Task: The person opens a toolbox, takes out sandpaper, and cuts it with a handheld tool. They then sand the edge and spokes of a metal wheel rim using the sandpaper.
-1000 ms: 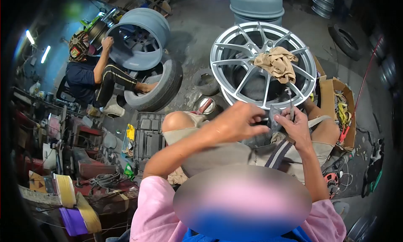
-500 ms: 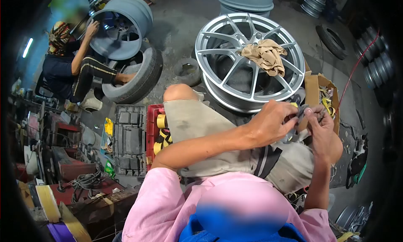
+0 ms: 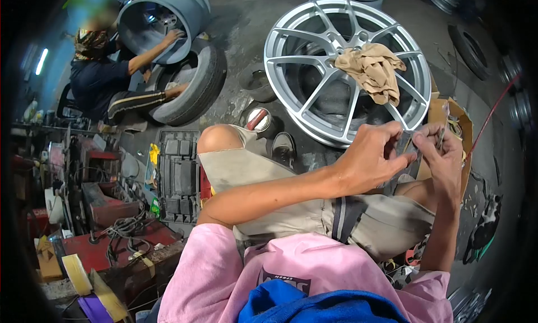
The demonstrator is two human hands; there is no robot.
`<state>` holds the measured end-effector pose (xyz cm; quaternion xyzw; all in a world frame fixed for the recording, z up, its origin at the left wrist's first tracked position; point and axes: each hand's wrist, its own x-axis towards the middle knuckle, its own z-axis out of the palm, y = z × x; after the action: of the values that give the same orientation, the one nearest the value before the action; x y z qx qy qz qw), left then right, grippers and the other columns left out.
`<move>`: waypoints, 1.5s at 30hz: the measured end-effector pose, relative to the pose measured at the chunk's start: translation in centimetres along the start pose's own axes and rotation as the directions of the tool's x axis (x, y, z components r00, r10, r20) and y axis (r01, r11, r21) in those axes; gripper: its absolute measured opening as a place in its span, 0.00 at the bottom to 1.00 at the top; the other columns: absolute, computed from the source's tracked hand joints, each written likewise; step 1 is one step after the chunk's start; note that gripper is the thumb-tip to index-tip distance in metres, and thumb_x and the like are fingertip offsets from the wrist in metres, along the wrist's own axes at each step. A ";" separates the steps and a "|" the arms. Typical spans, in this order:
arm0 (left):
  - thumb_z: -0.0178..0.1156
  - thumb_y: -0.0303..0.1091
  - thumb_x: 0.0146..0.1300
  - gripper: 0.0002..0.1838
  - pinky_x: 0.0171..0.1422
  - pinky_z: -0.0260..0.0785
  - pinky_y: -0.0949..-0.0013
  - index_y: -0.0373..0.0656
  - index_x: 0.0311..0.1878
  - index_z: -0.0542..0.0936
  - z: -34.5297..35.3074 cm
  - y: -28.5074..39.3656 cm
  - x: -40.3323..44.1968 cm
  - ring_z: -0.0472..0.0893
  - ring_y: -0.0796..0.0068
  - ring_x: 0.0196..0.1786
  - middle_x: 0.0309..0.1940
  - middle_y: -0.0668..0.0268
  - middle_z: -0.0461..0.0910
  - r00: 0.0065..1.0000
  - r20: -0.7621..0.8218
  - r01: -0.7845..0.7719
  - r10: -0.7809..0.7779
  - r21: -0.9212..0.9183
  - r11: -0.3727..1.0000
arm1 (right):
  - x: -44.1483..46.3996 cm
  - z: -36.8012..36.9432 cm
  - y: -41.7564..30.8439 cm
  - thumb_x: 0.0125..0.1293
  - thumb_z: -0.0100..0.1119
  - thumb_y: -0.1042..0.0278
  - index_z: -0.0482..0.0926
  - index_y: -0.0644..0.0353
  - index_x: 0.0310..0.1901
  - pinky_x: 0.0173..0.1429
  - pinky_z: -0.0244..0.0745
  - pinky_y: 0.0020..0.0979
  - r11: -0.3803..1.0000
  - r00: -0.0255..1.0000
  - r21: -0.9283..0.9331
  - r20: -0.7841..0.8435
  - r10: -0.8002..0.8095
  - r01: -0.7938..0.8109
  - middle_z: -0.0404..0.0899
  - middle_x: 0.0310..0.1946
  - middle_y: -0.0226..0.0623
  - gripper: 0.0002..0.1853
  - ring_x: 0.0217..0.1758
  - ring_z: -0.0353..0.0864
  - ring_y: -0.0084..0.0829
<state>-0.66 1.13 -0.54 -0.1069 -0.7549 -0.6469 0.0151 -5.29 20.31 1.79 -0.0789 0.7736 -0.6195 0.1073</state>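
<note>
Both hands meet above the right knee, near the front right rim of a silver spoked wheel [image 3: 322, 87]. My left hand [image 3: 372, 155] is closed in a pinch on a small dark grey piece [image 3: 402, 142]. My right hand [image 3: 440, 152] pinches beside it, its fingers bent round something small that I cannot make out. A crumpled tan cloth [image 3: 372, 70] lies over the spokes on the wheel's right side.
Another person [image 3: 101, 70] sits at the upper left, reaching to a grey wheel barrel [image 3: 193, 12] above a tire [image 3: 207, 87]. A cardboard box [image 3: 465, 121] stands at right. A black case [image 3: 179, 174], a can [image 3: 259, 120] and red machinery [image 3: 106, 205] are at left.
My hands have moved rightward and stay close together at the small dark piece. The camera view has shifted. The other person's arm now reaches further across the grey barrel.
</note>
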 end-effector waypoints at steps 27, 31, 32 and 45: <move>0.62 0.31 0.67 0.07 0.42 0.83 0.74 0.46 0.34 0.88 -17.3 6.9 2.1 0.86 0.79 0.31 0.34 0.68 0.89 0.936 0.284 -0.307 0.207 0.376 0.874 | 14.9 1.5 4.4 0.67 0.72 0.64 0.82 0.58 0.38 0.25 0.48 0.19 0.980 0.963 -0.066 -0.207 0.171 -0.188 0.66 0.20 0.14 0.09 0.20 0.57 0.09; 0.61 0.30 0.67 0.08 0.40 0.83 0.76 0.46 0.33 0.88 -18.6 7.5 3.2 0.86 0.80 0.30 0.34 0.68 0.89 0.921 0.355 -0.297 0.162 0.368 0.881 | 15.3 2.2 5.3 0.69 0.69 0.66 0.84 0.59 0.41 0.25 0.50 0.19 0.978 0.967 -0.044 -0.169 0.192 -0.202 0.73 0.24 0.17 0.07 0.21 0.61 0.10; 0.61 0.30 0.67 0.08 0.40 0.83 0.77 0.46 0.33 0.88 -18.6 7.5 3.7 0.86 0.80 0.30 0.33 0.68 0.89 0.914 0.376 -0.295 0.152 0.361 0.885 | 14.9 1.7 4.9 0.69 0.68 0.66 0.85 0.60 0.42 0.25 0.51 0.19 0.978 0.968 -0.043 -0.157 0.195 -0.204 0.75 0.26 0.18 0.07 0.21 0.61 0.10; 0.72 0.30 0.66 0.13 0.24 0.69 0.75 0.32 0.47 0.82 -9.0 -7.0 6.6 0.79 0.82 0.24 0.34 0.65 0.85 0.897 0.101 0.439 -0.431 -0.070 0.896 | 12.3 6.0 3.4 0.68 0.72 0.63 0.84 0.62 0.37 0.36 0.62 0.21 0.978 0.975 0.061 0.119 0.189 -0.197 0.75 0.26 0.18 0.11 0.31 0.67 0.11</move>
<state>-9.40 -7.73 -4.78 0.0373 -0.7294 -0.6626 -0.1658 -15.52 12.33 -3.62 -0.0342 0.7472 -0.6284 0.2134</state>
